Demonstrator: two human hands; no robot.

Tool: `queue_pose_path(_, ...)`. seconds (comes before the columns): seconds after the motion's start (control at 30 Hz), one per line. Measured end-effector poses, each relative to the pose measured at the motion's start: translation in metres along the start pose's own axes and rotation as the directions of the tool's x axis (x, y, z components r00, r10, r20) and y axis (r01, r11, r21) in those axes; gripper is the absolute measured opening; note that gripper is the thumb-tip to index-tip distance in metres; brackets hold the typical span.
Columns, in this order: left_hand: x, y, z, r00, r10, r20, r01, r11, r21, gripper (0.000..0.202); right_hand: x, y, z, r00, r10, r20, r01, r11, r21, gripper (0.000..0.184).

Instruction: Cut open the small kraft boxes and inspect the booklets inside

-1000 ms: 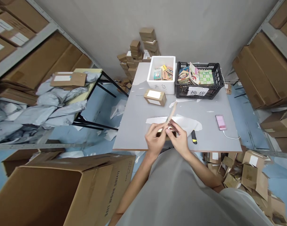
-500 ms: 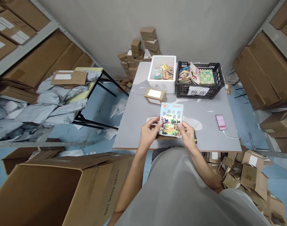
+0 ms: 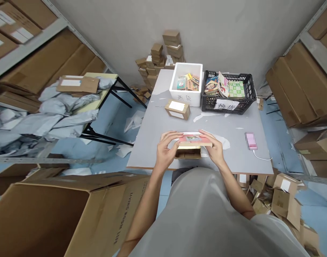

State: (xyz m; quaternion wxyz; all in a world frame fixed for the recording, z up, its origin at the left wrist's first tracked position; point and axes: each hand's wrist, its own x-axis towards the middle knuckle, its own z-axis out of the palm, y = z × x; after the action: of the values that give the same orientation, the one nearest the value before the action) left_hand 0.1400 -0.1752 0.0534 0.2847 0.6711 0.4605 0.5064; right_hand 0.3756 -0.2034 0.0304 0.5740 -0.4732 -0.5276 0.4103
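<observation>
A small picture book point(image 3: 194, 140) is held between both of my hands, tipped nearly flat so its pink cover faces up and its page edge faces me. My left hand point(image 3: 166, 149) grips its left end and my right hand point(image 3: 214, 149) grips its right end, fingers curled round it. Just under the book an open small cardboard box point(image 3: 188, 154) rests near the front edge of the grey table point(image 3: 158, 125). White paper point(image 3: 224, 142) lies beneath my hands.
A labelled small carton point(image 3: 177, 109), a white foam box point(image 3: 186, 84) and a black crate point(image 3: 227, 92) holding booklets stand at the table's back. A pink phone point(image 3: 251, 140) lies right. A large open carton point(image 3: 61, 214) stands at my lower left; loose boxes litter the floor right.
The book went from edge-on to upright with its cover towards me, then was tipped down nearly flat and lower over the small open box. The camera shifted slightly.
</observation>
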Motion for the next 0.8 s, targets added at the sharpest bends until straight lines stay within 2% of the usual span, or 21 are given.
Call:
queue_pose_path(0.1, 0.002, 0.004, -0.006, 0.999, 0.031, 0.023, -0.032, 0.999, 0.027, 0.025, 0.000, -0.005, -0.005, 0.998, -0.059, -0.001, 0.059, 0.997, -0.047, 0.036)
queue_pose_path(0.3, 0.000, 0.010, -0.008, 1.000, -0.005, 0.014, 0.005, 1.000, 0.021, 0.024, -0.001, -0.013, -0.010, 0.994, -0.107, -0.015, 0.105, 0.989, -0.100, 0.029)
queue_pose_path(0.4, -0.003, 0.010, -0.006, 0.996, -0.093, -0.012, 0.093, 0.995, -0.041, 0.026, -0.003, -0.013, -0.009, 0.994, -0.053, -0.097, 0.045, 0.995, -0.087, 0.029)
queue_pose_path(0.5, -0.006, 0.009, -0.003, 0.983, -0.179, 0.026, 0.181, 0.974, -0.136, 0.037, -0.004, -0.013, -0.009, 0.988, 0.022, -0.154, -0.026, 0.999, -0.026, 0.040)
queue_pose_path(0.67, -0.011, 0.005, -0.004, 0.959, -0.251, 0.131, 0.272, 0.946, -0.174, 0.041, -0.004, -0.014, -0.014, 0.991, 0.067, -0.119, -0.068, 0.998, -0.011, 0.035)
queue_pose_path(0.8, -0.011, 0.001, -0.005, 0.943, -0.289, 0.162, 0.314, 0.936, -0.161, 0.045, -0.001, -0.016, -0.017, 0.991, 0.125, -0.052, -0.124, 0.992, 0.017, 0.048)
